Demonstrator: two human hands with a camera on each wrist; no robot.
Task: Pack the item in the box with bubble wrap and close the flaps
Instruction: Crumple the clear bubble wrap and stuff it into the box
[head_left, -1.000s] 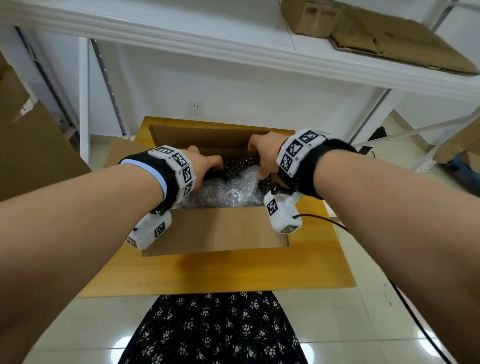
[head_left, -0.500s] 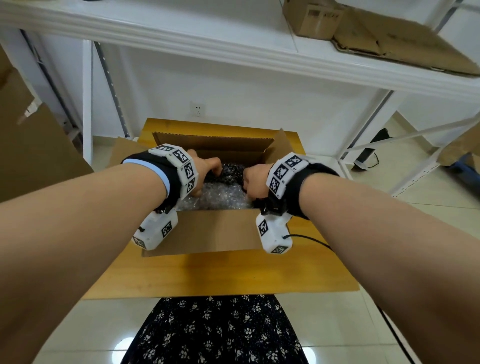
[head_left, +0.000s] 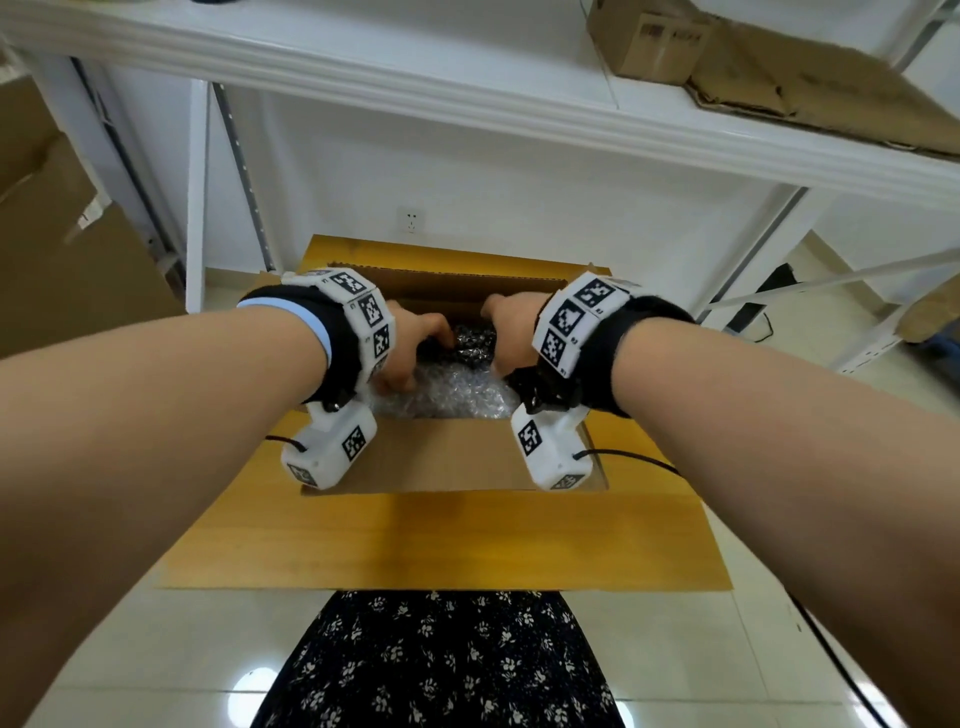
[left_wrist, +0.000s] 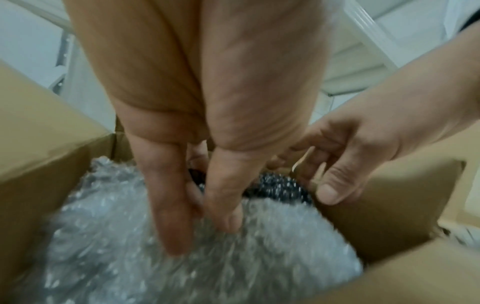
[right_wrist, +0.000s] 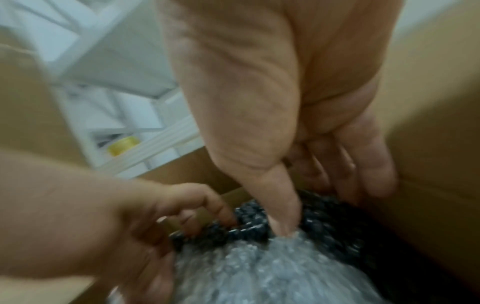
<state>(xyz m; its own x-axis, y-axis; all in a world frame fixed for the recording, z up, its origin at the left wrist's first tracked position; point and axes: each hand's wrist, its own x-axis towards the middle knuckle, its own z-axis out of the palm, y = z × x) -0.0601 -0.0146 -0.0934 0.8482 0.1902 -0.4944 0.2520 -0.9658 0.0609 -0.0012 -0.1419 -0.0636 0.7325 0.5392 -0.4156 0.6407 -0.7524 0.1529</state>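
Observation:
An open cardboard box (head_left: 447, 457) stands on a wooden table (head_left: 447, 540). Clear bubble wrap (head_left: 447, 389) fills its near part, and a dark item (head_left: 472, 340) shows through the wrap at the far side. My left hand (head_left: 421, 358) is inside on the left. In the left wrist view its thumb and fingers (left_wrist: 176, 226) pinch the bubble wrap (left_wrist: 155, 267). My right hand (head_left: 501, 332) is inside on the right. Its thumb presses the bubble wrap (right_wrist: 272, 267) at the edge of the dark item (right_wrist: 249, 226), and its fingers (right_wrist: 363, 174) reach down along the box wall (right_wrist: 428, 185).
A white shelf (head_left: 467, 98) overhangs the table, with cardboard boxes (head_left: 649, 41) on it. More cardboard (head_left: 62, 249) leans at the left. Black cables (head_left: 639, 457) run from both wrist cameras across the table. A floral skirt (head_left: 441, 660) is at the table's near edge.
My right hand left the far right flap, dropped into the box and now reaches farther in over the dark item. The left hand stays on the wrap.

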